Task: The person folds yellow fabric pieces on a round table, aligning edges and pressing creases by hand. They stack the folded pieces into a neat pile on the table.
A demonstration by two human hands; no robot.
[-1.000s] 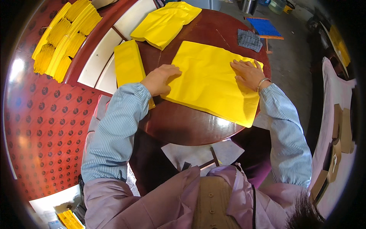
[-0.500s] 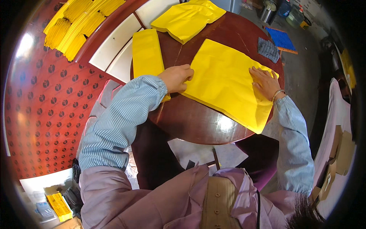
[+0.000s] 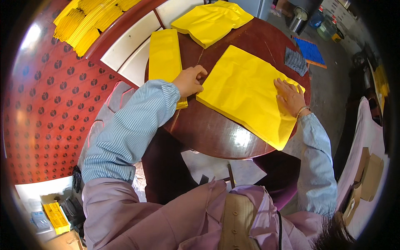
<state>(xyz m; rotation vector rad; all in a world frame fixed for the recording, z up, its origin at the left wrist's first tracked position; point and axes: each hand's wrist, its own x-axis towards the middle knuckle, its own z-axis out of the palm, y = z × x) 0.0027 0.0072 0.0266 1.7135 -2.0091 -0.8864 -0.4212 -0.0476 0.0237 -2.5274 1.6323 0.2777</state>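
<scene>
A broad yellow sheet, or thin stack of sheets, lies flat on the round dark-red table. My right hand rests palm down on its right side, fingers stretched out. Just off its left edge is my left hand, fingers bent, with a gap between thumb and forefinger and nothing seen between them. Beside and partly under my left wrist lies a narrow folded yellow stack. Another creased yellow pile lies at the table's far edge.
Bundles of folded yellow pieces lie on a red patterned surface at left. A grey cloth sits at the table's right edge, near a blue slatted panel. Open cardboard boxes stand at far right.
My left hand has come away from the left edge of the broad yellow sheet, its thumb and forefinger parting. My right hand stays flat on the sheet. The view has shifted slightly.
</scene>
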